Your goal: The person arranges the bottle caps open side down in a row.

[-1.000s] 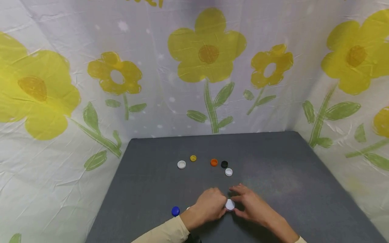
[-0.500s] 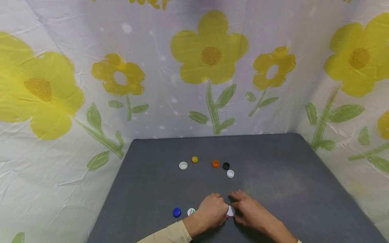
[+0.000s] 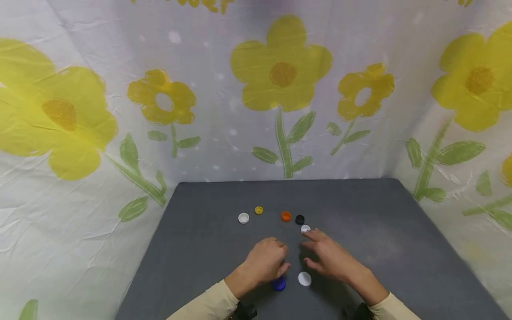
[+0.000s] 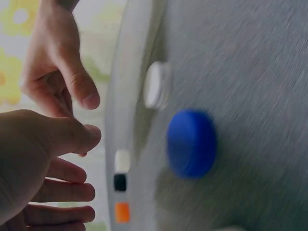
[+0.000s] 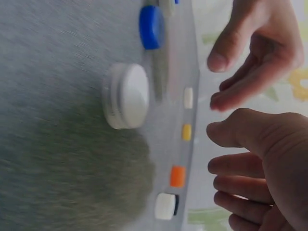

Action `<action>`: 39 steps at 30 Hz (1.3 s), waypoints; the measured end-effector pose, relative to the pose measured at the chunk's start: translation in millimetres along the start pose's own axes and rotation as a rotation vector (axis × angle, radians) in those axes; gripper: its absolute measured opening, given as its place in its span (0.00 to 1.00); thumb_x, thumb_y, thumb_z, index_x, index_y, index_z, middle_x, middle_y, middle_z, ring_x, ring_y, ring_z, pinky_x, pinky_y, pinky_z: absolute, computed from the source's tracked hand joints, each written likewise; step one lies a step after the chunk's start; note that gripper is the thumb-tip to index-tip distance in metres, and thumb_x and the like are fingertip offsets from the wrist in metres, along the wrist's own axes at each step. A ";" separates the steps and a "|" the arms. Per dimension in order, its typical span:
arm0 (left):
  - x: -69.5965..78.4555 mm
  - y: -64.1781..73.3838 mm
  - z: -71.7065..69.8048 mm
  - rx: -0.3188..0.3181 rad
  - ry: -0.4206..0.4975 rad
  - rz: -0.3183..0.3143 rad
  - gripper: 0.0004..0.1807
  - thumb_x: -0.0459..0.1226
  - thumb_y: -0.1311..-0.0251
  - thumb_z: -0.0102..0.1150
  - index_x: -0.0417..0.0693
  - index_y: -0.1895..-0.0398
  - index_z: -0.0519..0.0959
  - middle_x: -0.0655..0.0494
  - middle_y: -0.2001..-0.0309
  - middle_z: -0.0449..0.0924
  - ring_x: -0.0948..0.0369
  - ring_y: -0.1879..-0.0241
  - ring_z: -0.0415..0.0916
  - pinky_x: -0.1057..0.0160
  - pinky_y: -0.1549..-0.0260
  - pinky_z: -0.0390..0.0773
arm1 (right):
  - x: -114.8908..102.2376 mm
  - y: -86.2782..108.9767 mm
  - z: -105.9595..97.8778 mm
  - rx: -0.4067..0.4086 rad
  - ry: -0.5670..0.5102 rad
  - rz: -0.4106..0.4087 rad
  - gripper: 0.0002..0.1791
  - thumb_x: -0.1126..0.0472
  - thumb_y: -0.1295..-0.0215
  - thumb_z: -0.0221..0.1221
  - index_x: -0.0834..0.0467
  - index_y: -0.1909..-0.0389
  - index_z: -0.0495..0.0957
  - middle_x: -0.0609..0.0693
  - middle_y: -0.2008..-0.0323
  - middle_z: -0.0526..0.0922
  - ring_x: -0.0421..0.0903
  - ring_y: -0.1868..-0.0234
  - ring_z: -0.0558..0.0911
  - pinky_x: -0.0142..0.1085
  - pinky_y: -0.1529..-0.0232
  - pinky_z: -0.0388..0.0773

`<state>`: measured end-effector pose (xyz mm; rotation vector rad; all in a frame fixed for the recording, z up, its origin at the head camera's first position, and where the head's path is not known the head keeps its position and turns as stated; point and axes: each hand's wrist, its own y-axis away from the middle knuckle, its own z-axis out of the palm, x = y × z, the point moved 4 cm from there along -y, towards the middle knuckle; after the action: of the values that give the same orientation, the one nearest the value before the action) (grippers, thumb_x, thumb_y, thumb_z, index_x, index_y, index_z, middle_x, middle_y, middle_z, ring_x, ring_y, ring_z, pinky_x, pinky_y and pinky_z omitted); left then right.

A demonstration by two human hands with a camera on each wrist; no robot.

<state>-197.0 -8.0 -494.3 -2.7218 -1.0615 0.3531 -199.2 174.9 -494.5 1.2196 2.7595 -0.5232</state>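
A white round cap (image 3: 305, 278), two-tiered with a ridged lower rim in the right wrist view, stands on the grey table between my hands. Just left of it sits a blue cap (image 3: 278, 284), also large in the left wrist view. My left hand (image 3: 266, 258) hovers over and beyond the blue cap, thumb and fingers apart and holding nothing. My right hand (image 3: 330, 255) hangs beyond the white cap, its fingers loosely spread. One of its fingertips overlaps a farther small white cap (image 3: 306, 228) in the head view. My left forearm hides part of the near table.
Toward the back lie a white cap (image 3: 243, 218), a yellow cap (image 3: 258, 210), an orange cap (image 3: 286, 216) and a black cap (image 3: 300, 219). The grey table (image 3: 360, 204) meets a flower-printed cloth (image 3: 224, 146) at its far edge.
Both hands have let go of the white cap and risen away from it, the left moving leftward, the right forward. The blue cap beside it has come into view. The white cap stays on the table.
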 end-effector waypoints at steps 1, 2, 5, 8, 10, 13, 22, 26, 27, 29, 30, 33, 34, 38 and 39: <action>-5.1 0.6 -2.5 0.004 0.007 -0.016 0.17 0.56 0.45 0.69 0.55 0.68 0.83 0.64 0.70 0.83 0.62 0.67 0.79 0.61 0.65 0.80 | 0.8 -4.2 -0.8 0.004 0.009 -0.002 0.20 0.57 0.41 0.70 0.64 0.51 0.84 0.62 0.39 0.78 0.63 0.37 0.76 0.57 0.34 0.69; -10.3 1.5 -5.0 0.009 0.014 -0.033 0.17 0.56 0.44 0.69 0.54 0.67 0.83 0.64 0.69 0.83 0.62 0.66 0.80 0.61 0.64 0.80 | 1.1 -8.9 -1.4 0.011 0.022 -0.012 0.20 0.57 0.41 0.70 0.64 0.51 0.84 0.62 0.39 0.78 0.63 0.37 0.76 0.57 0.34 0.69; -27.3 3.6 -11.6 0.026 0.039 -0.086 0.16 0.54 0.44 0.70 0.53 0.67 0.83 0.62 0.69 0.84 0.61 0.66 0.81 0.59 0.65 0.81 | 2.2 -23.5 -2.7 0.024 0.050 -0.036 0.20 0.57 0.41 0.70 0.64 0.51 0.84 0.62 0.38 0.78 0.61 0.36 0.76 0.56 0.33 0.68; -44.1 6.2 -15.9 0.046 0.059 -0.132 0.16 0.52 0.44 0.71 0.51 0.64 0.84 0.60 0.66 0.86 0.59 0.64 0.82 0.58 0.65 0.82 | 1.7 -38.4 -4.8 0.042 0.075 -0.061 0.20 0.56 0.41 0.70 0.64 0.52 0.85 0.62 0.38 0.78 0.61 0.37 0.77 0.55 0.33 0.69; -54.8 8.6 -18.5 0.057 0.070 -0.168 0.17 0.51 0.44 0.71 0.50 0.61 0.85 0.58 0.62 0.87 0.58 0.61 0.83 0.57 0.63 0.83 | 1.5 -48.4 -5.3 0.047 0.089 -0.079 0.20 0.56 0.41 0.70 0.64 0.52 0.84 0.63 0.38 0.78 0.61 0.36 0.77 0.55 0.33 0.69; -70.2 13.3 -21.1 0.074 0.080 -0.219 0.18 0.50 0.44 0.71 0.48 0.57 0.86 0.56 0.60 0.88 0.57 0.61 0.84 0.57 0.64 0.84 | 1.3 -64.2 -5.4 0.044 0.093 -0.099 0.21 0.56 0.40 0.70 0.63 0.49 0.84 0.63 0.38 0.78 0.60 0.36 0.76 0.55 0.32 0.68; -113.8 26.6 -24.4 0.083 0.155 -0.407 0.18 0.46 0.46 0.74 0.45 0.57 0.86 0.52 0.62 0.88 0.54 0.63 0.85 0.53 0.66 0.84 | -1.1 -107.7 -4.7 0.030 0.082 -0.115 0.10 0.54 0.36 0.67 0.57 0.61 0.83 0.61 0.38 0.78 0.58 0.33 0.74 0.54 0.29 0.64; -131.6 28.4 -20.2 0.063 0.184 -0.476 0.20 0.44 0.45 0.74 0.42 0.54 0.85 0.48 0.58 0.88 0.51 0.60 0.86 0.51 0.62 0.85 | -2.4 -124.3 1.3 0.014 0.080 -0.114 0.20 0.53 0.36 0.67 0.62 0.49 0.83 0.62 0.36 0.76 0.58 0.33 0.74 0.54 0.29 0.63; -136.1 28.3 -17.8 0.059 0.179 -0.487 0.21 0.45 0.45 0.73 0.41 0.52 0.85 0.47 0.56 0.88 0.50 0.58 0.86 0.50 0.61 0.85 | -2.1 -128.5 4.2 0.011 0.079 -0.112 0.21 0.53 0.36 0.67 0.62 0.48 0.83 0.62 0.36 0.76 0.58 0.33 0.74 0.54 0.29 0.63; -144.4 28.2 -12.5 0.051 0.175 -0.508 0.22 0.45 0.44 0.73 0.41 0.50 0.85 0.45 0.54 0.87 0.49 0.56 0.86 0.49 0.59 0.84 | -2.1 -136.9 10.7 0.006 0.073 -0.106 0.23 0.52 0.36 0.67 0.62 0.46 0.83 0.62 0.36 0.76 0.58 0.32 0.73 0.54 0.28 0.63; -148.0 28.0 -9.7 0.046 0.178 -0.519 0.23 0.45 0.44 0.72 0.41 0.49 0.85 0.45 0.52 0.87 0.48 0.54 0.86 0.49 0.57 0.84 | -2.1 -140.9 14.5 0.008 0.066 -0.105 0.23 0.52 0.36 0.68 0.63 0.46 0.83 0.62 0.36 0.76 0.58 0.33 0.74 0.54 0.29 0.63; -156.3 28.1 -2.0 0.027 0.184 -0.551 0.24 0.46 0.43 0.72 0.41 0.48 0.84 0.44 0.50 0.86 0.48 0.52 0.85 0.48 0.55 0.83 | -2.1 -151.6 27.2 0.001 0.041 -0.099 0.23 0.52 0.37 0.68 0.62 0.46 0.83 0.62 0.35 0.75 0.58 0.33 0.73 0.53 0.28 0.63; -158.6 27.6 0.3 0.021 0.192 -0.559 0.24 0.46 0.43 0.72 0.41 0.47 0.84 0.44 0.50 0.86 0.47 0.52 0.85 0.48 0.55 0.83 | -2.3 -155.3 30.8 -0.002 0.028 -0.099 0.23 0.52 0.37 0.68 0.62 0.46 0.83 0.62 0.35 0.75 0.58 0.32 0.73 0.53 0.28 0.62; -166.6 25.2 11.1 0.003 0.211 -0.571 0.25 0.46 0.44 0.72 0.40 0.47 0.84 0.43 0.51 0.86 0.46 0.52 0.84 0.47 0.54 0.82 | -2.7 -168.7 44.6 -0.022 -0.007 -0.094 0.22 0.53 0.37 0.68 0.62 0.47 0.83 0.62 0.35 0.76 0.58 0.32 0.73 0.53 0.28 0.62; -168.5 24.2 14.3 -0.004 0.216 -0.573 0.25 0.45 0.44 0.72 0.40 0.47 0.84 0.43 0.51 0.86 0.46 0.53 0.84 0.47 0.54 0.82 | -3.1 -172.0 47.3 -0.025 -0.018 -0.093 0.21 0.54 0.37 0.68 0.62 0.47 0.83 0.62 0.36 0.76 0.58 0.32 0.73 0.54 0.28 0.61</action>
<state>-306.0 -139.4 -489.4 -2.2491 -1.6850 -0.0357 -325.7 49.2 -490.8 1.0806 2.8097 -0.5034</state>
